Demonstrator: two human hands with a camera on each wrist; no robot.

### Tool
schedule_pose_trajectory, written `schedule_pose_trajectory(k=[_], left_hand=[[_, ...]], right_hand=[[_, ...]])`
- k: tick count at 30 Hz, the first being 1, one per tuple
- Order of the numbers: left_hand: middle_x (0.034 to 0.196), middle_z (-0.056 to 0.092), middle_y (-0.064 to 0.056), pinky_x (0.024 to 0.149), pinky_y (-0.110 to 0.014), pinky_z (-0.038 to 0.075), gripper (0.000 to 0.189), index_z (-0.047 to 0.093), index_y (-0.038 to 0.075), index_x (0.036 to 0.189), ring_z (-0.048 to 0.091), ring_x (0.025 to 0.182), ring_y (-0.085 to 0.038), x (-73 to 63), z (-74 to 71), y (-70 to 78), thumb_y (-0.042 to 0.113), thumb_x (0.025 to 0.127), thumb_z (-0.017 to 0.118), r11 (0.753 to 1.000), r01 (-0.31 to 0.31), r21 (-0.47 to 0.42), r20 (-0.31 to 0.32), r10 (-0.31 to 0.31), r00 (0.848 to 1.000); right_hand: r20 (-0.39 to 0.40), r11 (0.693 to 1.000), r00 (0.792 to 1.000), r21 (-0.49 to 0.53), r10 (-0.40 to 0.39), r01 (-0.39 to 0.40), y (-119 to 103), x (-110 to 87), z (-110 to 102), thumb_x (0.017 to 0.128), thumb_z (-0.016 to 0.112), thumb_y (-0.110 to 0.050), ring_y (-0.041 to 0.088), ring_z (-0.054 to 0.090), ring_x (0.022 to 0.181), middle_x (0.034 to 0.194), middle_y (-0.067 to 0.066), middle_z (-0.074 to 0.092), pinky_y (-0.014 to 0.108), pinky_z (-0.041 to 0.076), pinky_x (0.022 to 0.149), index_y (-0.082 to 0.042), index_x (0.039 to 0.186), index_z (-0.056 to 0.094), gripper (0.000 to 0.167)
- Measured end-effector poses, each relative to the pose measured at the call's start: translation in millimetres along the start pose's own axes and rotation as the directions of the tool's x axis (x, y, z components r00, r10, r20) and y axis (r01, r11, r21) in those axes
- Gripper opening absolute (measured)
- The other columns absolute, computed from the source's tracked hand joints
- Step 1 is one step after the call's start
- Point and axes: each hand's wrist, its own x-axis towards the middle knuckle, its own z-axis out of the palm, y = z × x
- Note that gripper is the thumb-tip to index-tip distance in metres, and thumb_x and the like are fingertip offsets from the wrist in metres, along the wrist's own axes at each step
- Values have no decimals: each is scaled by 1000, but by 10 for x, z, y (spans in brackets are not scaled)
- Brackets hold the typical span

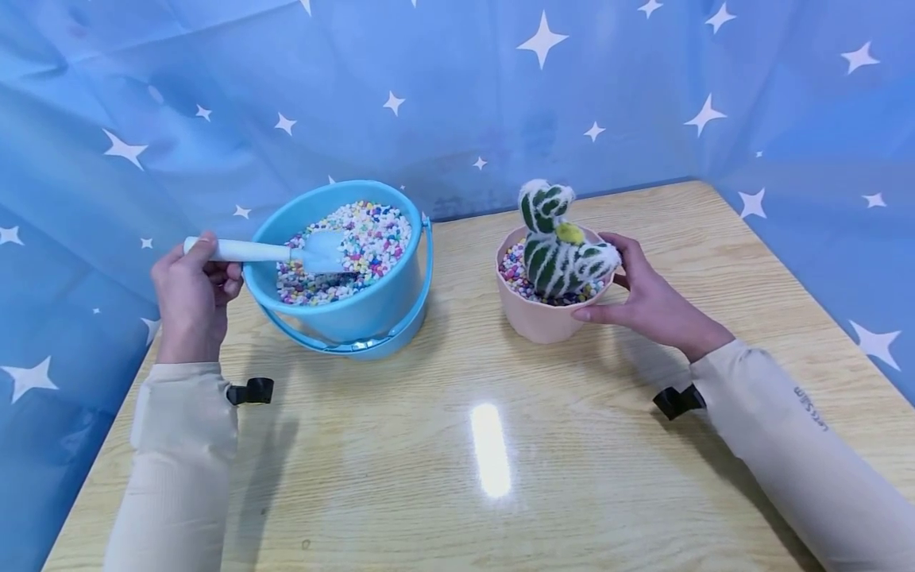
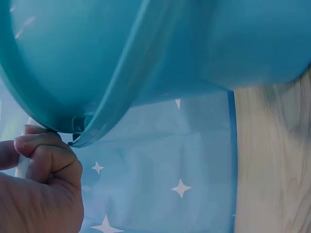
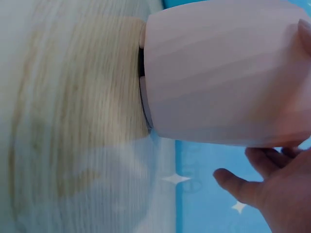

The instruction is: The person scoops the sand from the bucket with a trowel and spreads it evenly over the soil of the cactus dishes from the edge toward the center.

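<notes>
Left hand [image 1: 191, 298]: we see it pinching the handle of a pale-blue plastic trowel [image 1: 253, 251].
Trowel blade [image 1: 325, 249]: over small multicoloured pebbles [image 1: 379, 238] inside a round light-blue plastic bucket [image 1: 360, 320].
Right hand [image 1: 658, 306]: we see it gripping a round pale-pink pot [image 1: 536, 319].
Pot: on the wood-grain bench [image 1: 400, 461], holding a fuzzy green-and-white cactus [image 1: 552, 268].

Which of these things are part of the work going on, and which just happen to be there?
Seemingly part of the work:
- trowel, in the left grip
- blue bucket holding colourful pebbles
- pink pot, in the right grip
- fuzzy cactus in that pot

Just there:
- wooden table
- starry blue curtain
</notes>
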Motion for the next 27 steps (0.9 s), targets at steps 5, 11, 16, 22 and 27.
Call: schedule_pose_trajectory(k=[5, 11, 16, 22, 27], left_hand=[[63, 58, -12, 40, -22, 34, 19, 48, 2, 117, 48, 46, -16, -11, -43, -6, 18, 105, 45, 989, 82, -126, 43, -77, 996], [63, 59, -12, 39, -21, 27, 19, 42, 5, 118, 49, 46, -17, -47, -64, -27, 20, 106, 40, 974, 105, -200, 81, -90, 993], [64, 60, -13, 39, -19, 30, 18, 39, 5, 118, 53, 47, -17, -85, -64, -12, 19, 107, 39, 962, 106, -250, 86, -87, 992], [66, 61, -15, 39, -21, 31, 21, 50, -1, 111, 52, 46, -20, -133, -72, 25, 19, 106, 43, 945, 91, -313, 60, -76, 995], [66, 61, -17, 39, -22, 34, 22, 53, -3, 103, 53, 47, -21, -172, -29, 62, 18, 105, 45, 935, 70, -347, 68, -50, 996]], right_hand=[[16, 1000, 1000, 21, -9, 9, 1, 24, -10, 81, 82, -8, 40, 24, 139, 157, 11, 14, 63, 23, 109, -17, 157, 5, 108], [-26, 999, 1000, 35, -9, 9, -15, 15, 55, 80, 83, -8, 38, 23, 139, 159, 12, 10, 59, 23, 110, -12, 156, -1, 113], [0, 1000, 1000, 5, 7, -7, -19, 4, 41, 81, 82, -12, 39, 17, 143, 162, 6, 0, 62, 21, 111, -21, 157, -8, 118], [-10, 1000, 1000, 10, -10, 10, -4, 4, 35, 80, 83, -9, 36, 25, 139, 157, 8, 15, 61, 26, 108, -17, 156, 6, 109], [-25, 1000, 1000, 1, 19, -19, -29, 8, 46, 79, 85, -13, 38, 22, 139, 157, 10, 12, 60, 26, 109, -13, 155, 2, 112]])
